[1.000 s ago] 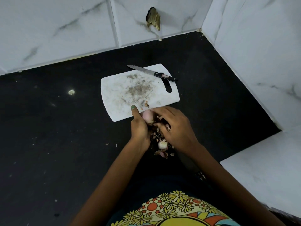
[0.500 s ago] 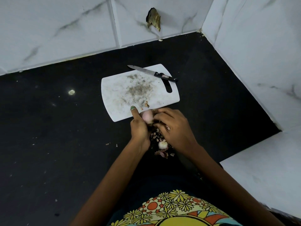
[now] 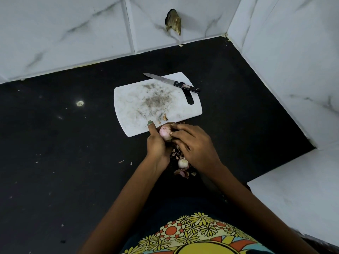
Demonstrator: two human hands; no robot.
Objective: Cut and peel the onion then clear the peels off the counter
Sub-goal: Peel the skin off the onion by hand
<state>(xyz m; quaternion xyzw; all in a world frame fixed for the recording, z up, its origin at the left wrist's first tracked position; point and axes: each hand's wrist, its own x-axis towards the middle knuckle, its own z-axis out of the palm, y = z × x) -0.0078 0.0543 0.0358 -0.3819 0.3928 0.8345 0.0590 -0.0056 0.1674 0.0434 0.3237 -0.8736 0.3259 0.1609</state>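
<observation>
Head view, looking down on a black counter. Onion: small, pinkish, part-peeled, held just above the near edge of the white cutting board. Its long axis runs roughly from the far left down toward the person; the paler rounded end faces away and up, the near end is hidden between the palms.

Position relative to grip: the onion sits between both hands, against the left palm and under the right fingertips.

Left hand: curled closed around the onion's left side, thumb with green nail polish raised straight along it.
Right hand: fingers bent in, tips pinching at the onion's right face; whether skin is caught under them cannot be told.

Beneath the hands, on the counter: a scatter of peels and one pale peeled piece, lying between the wrists.

Knife: flat across the board's far right corner, blade tip pointing left, black handle overhanging by the handle slot. Well apart from both hands.
</observation>
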